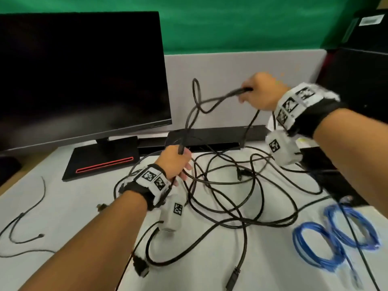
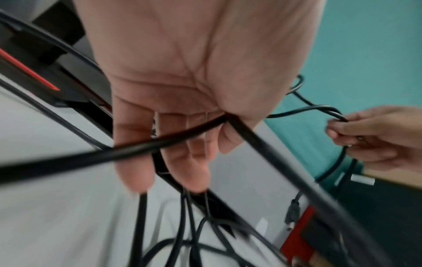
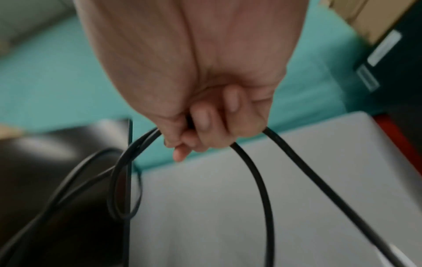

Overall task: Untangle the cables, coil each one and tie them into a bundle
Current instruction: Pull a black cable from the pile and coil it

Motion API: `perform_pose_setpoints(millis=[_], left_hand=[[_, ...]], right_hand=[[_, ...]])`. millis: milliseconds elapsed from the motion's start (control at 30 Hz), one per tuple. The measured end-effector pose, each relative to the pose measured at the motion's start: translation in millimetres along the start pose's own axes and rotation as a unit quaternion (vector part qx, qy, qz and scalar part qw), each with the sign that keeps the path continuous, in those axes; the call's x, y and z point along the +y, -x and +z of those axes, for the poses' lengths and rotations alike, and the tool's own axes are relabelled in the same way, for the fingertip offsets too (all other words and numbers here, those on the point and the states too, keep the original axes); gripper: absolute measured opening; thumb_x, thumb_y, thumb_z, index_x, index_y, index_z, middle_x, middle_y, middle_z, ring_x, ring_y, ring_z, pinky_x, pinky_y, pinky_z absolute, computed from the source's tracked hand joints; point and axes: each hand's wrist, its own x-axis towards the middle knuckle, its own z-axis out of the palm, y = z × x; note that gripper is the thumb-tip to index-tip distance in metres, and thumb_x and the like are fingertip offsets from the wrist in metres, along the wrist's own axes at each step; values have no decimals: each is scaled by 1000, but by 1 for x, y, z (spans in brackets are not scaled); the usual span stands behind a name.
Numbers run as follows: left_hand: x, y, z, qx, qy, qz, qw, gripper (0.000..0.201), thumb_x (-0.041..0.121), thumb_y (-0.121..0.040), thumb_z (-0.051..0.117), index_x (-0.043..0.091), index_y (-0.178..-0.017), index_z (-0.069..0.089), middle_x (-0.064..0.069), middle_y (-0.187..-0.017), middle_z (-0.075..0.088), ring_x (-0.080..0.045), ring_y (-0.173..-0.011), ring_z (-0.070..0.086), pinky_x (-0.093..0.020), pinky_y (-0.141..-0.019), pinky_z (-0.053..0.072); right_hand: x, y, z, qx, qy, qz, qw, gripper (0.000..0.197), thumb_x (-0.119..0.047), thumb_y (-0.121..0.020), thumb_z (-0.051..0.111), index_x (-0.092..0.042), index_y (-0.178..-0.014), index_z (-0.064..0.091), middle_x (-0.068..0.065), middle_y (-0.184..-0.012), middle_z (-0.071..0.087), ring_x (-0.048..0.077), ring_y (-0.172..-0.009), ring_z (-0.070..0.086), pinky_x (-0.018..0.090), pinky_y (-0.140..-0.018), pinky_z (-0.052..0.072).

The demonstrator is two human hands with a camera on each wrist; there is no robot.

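The person is working a black cable (image 1: 195,114) free of the tangle of black cables (image 1: 231,196) that is lying on the white table (image 1: 63,206). The right hand (image 1: 260,92) is holding it raised, well above the table and toward the grey partition (image 1: 231,68), with its fingers (image 3: 203,119) curling tightly round several strands. The left hand (image 1: 175,161) is sitting lower and nearer the tangle, pinching the same cable between thumb and palm while its other fingers (image 2: 134,157) are hanging nearly straight.

The stretch between the hands is running up and to the right, with a twisted loop rising near its middle. The coming move probably turns on that loop: it is lying closer to the left hand, so that hand looks better placed to slide along and undo it.

The head view is showing the whole layout, including a blue cable (image 1: 336,234) already coiled at the right of the table, a thin loose cable (image 1: 27,213) at the left, and the monitor (image 1: 84,72). The left wrist view alone is showing how the cable is crossing the palm; the right wrist view alone is showing strands leaving that fist on both sides.
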Motion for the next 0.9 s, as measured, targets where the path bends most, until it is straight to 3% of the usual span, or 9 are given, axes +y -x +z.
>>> perform_pose_setpoints(millis=[100, 200, 333, 467, 567, 667, 733, 800, 900], left_hand=[[3, 0, -15, 39, 57, 53, 996, 20, 29, -100, 56, 14, -95, 67, -2, -66, 65, -13, -40, 54, -24, -37, 43], [19, 10, -24, 47, 118, 94, 987, 38, 43, -99, 55, 11, -84, 68, 3, -52, 46, -11, -39, 42, -26, -38, 41], [57, 34, -37, 49, 310, 119, 942, 50, 53, -101, 45, 17, -65, 47, 4, -57, 32, -10, -44, 31, -24, -46, 26], [95, 67, -49, 7, 475, 130, 870, 53, 55, -102, 37, 22, -61, 34, 4, -60, 28, -11, -48, 29, -26, -51, 24], [111, 102, -49, -30, 522, 128, 843, 53, 60, -101, 33, 23, -63, 33, 5, -61, 33, -11, -51, 33, -29, -56, 24], [121, 142, -39, -43, 571, 130, 810, 52, 58, -102, 33, 22, -64, 33, 3, -62, 34, -12, -53, 33, -27, -57, 27], [123, 173, -27, -54, 600, 129, 788, 51, 55, -103, 33, 20, -65, 34, 2, -63, 32, -13, -55, 31, -23, -56, 33], [119, 204, -14, -86, 608, 127, 779, 50, 53, -104, 33, 19, -67, 36, 1, -64, 32, -14, -57, 30, -25, -59, 46], [104, 244, 4, -112, 561, 128, 810, 42, 42, -105, 39, 17, -73, 43, 0, -65, 36, -14, -57, 37, -31, -64, 46]], right_hand=[[-12, 0, -48, 10, -145, 26, 989, 13, -22, -88, 73, -12, -83, 65, 1, -53, 39, 16, -42, 35, 23, -42, 30], [-30, 14, -82, 1, -310, 18, 951, 25, -16, -81, 78, -16, -69, 55, -1, -53, 34, 16, -46, 24, 23, -43, 21], [-47, 45, -97, -56, -437, -11, 898, 34, -26, -86, 70, -24, -61, 48, -4, -62, 31, 13, -51, 17, 22, -44, 14], [-57, 90, -87, -69, -449, -50, 890, 26, -32, -89, 68, -19, -77, 49, -2, -70, 50, 14, -54, 49, 26, -44, 38], [-67, 131, -77, -75, -442, -101, 888, 41, -41, -69, 78, -17, -86, 49, 4, -86, 62, 23, -78, 68, 45, -67, 57], [-79, 174, -60, -59, -363, -124, 922, 68, -57, -52, 85, -20, -93, 44, 9, -108, 65, 28, -93, 70, 60, -86, 55], [-83, 201, -43, -69, -360, -130, 921, 74, -54, -52, 89, -21, -99, 41, 9, -112, 64, 29, -96, 72, 60, -84, 55], [-86, 226, -24, -54, -347, -155, 923, 62, -38, -65, 87, -21, -99, 37, 7, -104, 63, 34, -87, 72, 55, -77, 58], [-84, 265, -11, -17, -370, -164, 914, 41, -17, -83, 77, -16, -96, 37, 10, -84, 58, 35, -61, 65, 38, -57, 53]])
